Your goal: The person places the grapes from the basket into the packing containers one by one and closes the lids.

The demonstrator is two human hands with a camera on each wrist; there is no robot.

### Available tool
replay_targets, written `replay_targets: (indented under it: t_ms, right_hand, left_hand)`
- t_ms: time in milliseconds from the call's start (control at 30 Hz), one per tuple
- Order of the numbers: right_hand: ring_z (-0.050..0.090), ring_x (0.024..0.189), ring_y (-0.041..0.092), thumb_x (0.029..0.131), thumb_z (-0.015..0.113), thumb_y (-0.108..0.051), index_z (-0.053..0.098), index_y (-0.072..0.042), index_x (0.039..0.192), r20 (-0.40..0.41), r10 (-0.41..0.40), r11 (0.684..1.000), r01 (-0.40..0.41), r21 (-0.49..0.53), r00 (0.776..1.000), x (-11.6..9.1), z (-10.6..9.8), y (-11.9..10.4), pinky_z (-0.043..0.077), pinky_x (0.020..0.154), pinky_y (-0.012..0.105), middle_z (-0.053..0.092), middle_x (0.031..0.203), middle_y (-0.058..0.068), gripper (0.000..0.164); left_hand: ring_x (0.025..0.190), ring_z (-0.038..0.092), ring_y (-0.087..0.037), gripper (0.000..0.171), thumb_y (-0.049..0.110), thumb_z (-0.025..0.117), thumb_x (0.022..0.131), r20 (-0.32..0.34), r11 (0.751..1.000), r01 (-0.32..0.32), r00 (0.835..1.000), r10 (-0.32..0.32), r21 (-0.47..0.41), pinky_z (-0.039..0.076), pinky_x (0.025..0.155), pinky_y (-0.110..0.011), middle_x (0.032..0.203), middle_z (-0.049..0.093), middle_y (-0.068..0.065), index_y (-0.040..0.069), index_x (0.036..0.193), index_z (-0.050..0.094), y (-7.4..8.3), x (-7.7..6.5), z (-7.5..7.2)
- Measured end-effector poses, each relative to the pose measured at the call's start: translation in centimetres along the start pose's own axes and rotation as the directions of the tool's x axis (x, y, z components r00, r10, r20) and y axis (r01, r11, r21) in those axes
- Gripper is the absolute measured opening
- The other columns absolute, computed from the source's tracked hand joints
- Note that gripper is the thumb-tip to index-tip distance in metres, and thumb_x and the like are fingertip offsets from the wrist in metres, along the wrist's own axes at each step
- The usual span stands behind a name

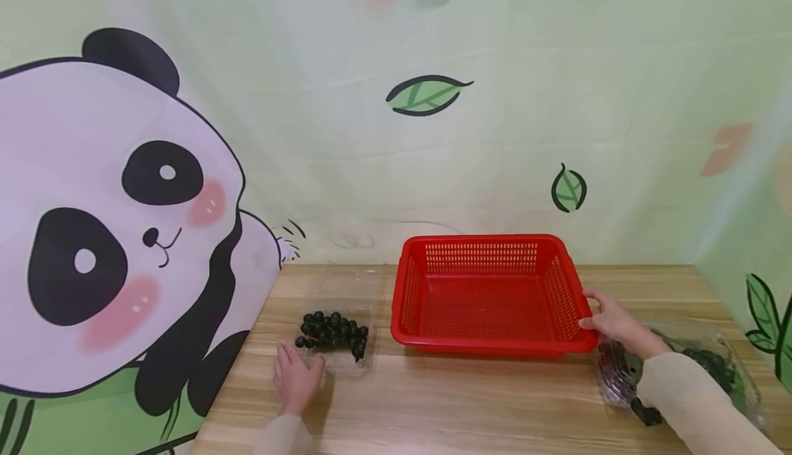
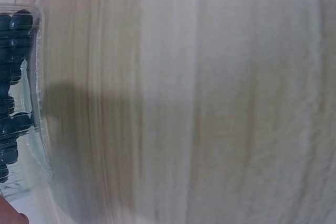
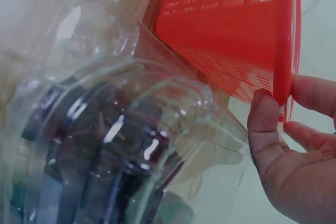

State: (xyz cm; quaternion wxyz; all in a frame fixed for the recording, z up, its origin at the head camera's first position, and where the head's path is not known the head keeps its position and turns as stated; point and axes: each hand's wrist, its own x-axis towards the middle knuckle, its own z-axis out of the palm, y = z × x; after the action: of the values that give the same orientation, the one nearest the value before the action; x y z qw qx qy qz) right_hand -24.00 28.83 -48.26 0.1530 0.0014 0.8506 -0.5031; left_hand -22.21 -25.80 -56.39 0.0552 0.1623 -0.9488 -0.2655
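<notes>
A red plastic basket (image 1: 482,345) with slotted walls stands on the table near the back. My right hand (image 1: 612,317) pinches its right rim; the right wrist view shows the thumb on one side of the rim and fingers on the other. At the left, a clear plastic container (image 1: 365,365) holds a bunch of dark grapes (image 1: 334,329), its lid folded back. My left hand (image 1: 295,376) is at the container's front left corner, fingers extended along its left side and thumb by the front edge. Only a bit of that hand shows in the left wrist view.
Under and beside my right forearm lie clear plastic packs (image 1: 619,372) with dark fruit, partly hidden by the sleeve. Another clear container (image 1: 742,365) with dark grapes and something green is at the far right. A curtain with a printed panda hangs behind the wooden table (image 1: 470,407).
</notes>
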Motion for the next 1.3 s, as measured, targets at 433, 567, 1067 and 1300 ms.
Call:
replay_targets:
  t_ms: [433, 567, 1067, 1300]
  right_hand:
    - [0.062, 0.073, 0.022, 0.082, 0.051, 0.004, 0.009, 0.015, 0.132, 0.002, 0.0, 1.0, 0.0, 0.006, 1.0, 0.0, 0.0, -0.1, 0.054, 0.061, 0.038, 0.052, 0.096, 0.033, 0.066]
    - [0.062, 0.073, 0.021, 0.082, 0.05, 0.005, 0.01, 0.015, 0.132, 0.004, -0.001, 1.0, 0.001, 0.012, 1.0, -0.1, 0.0, -0.1, 0.054, 0.062, 0.038, 0.052, 0.097, 0.034, 0.065]
    - [0.062, 0.074, 0.021, 0.083, 0.05, 0.004, 0.009, 0.015, 0.132, 0.01, -0.002, 1.0, 0.002, -0.001, 1.0, -0.3, 0.0, -0.3, 0.054, 0.062, 0.039, 0.051, 0.099, 0.035, 0.065]
    - [0.061, 0.073, 0.02, 0.083, 0.05, 0.004, 0.008, 0.015, 0.132, 0.011, 0.004, 1.0, -0.004, -0.007, 1.0, -0.2, 0.0, -0.3, 0.054, 0.063, 0.039, 0.051, 0.098, 0.034, 0.065]
  left_hand:
    - [0.125, 0.017, -0.047, 0.082, 0.032, 0.052, 0.08, -0.098, 1.0, 0.01, 0.995, -0.008, 0.023, 0.017, 0.102, -0.055, 0.14, 0.009, -0.034, -0.017, 0.133, 0.013, 0.5, -2.1, 1.0]
    - [0.124, 0.018, -0.047, 0.082, 0.033, 0.051, 0.08, -0.115, 0.999, 0.014, 0.993, -0.01, 0.032, 0.017, 0.102, -0.055, 0.14, 0.009, -0.034, -0.018, 0.133, 0.012, 0.7, -2.8, 1.3]
    - [0.127, 0.014, -0.046, 0.079, 0.033, 0.05, 0.083, -0.129, 0.998, 0.064, 0.99, -0.059, 0.031, 0.015, 0.104, -0.055, 0.141, 0.004, -0.033, -0.017, 0.133, 0.013, 1.6, -5.1, 1.7]
    - [0.129, 0.009, -0.046, 0.081, 0.034, 0.048, 0.084, -0.109, 0.996, 0.093, 0.99, -0.092, 0.006, 0.013, 0.103, -0.058, 0.142, -0.003, -0.031, -0.016, 0.134, 0.009, 1.9, -6.0, 1.8]
